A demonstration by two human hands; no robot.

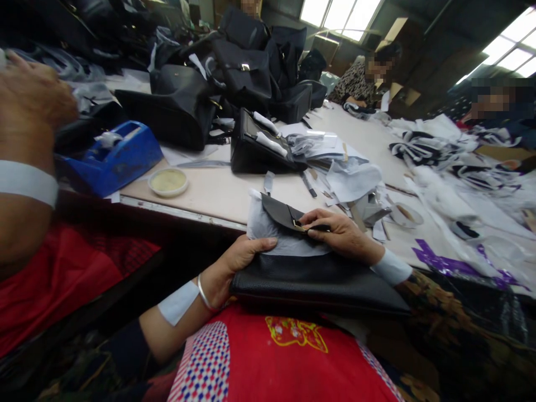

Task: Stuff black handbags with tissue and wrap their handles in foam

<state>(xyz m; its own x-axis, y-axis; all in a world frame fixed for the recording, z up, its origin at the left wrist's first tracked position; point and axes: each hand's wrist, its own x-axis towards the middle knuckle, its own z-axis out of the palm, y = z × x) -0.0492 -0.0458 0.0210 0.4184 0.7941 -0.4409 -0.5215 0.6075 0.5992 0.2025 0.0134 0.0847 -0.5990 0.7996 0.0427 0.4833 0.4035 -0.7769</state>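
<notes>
A black leather bag (310, 282) lies across my lap against the table edge, with white tissue paper (268, 226) covering part of its upper face. My left hand (243, 258) grips the bag's left side, the thumb pressed on the paper and the other fingers hidden behind. Over the tissue lies a dark flap (278, 212) with a narrow strap and a small gold-coloured buckle (296, 224). The fingers of my right hand (339, 233) are closed on the strap beside that buckle.
Beyond the bag stand a blue tape dispenser (121, 156), a round dish of yellowish stuff (168, 182) and a small black bag (259, 148) with wrapped handles. Black bags (243, 72) pile up behind. A co-worker's arm (27, 123) is at left; papers and tape rolls (405, 215) lie right.
</notes>
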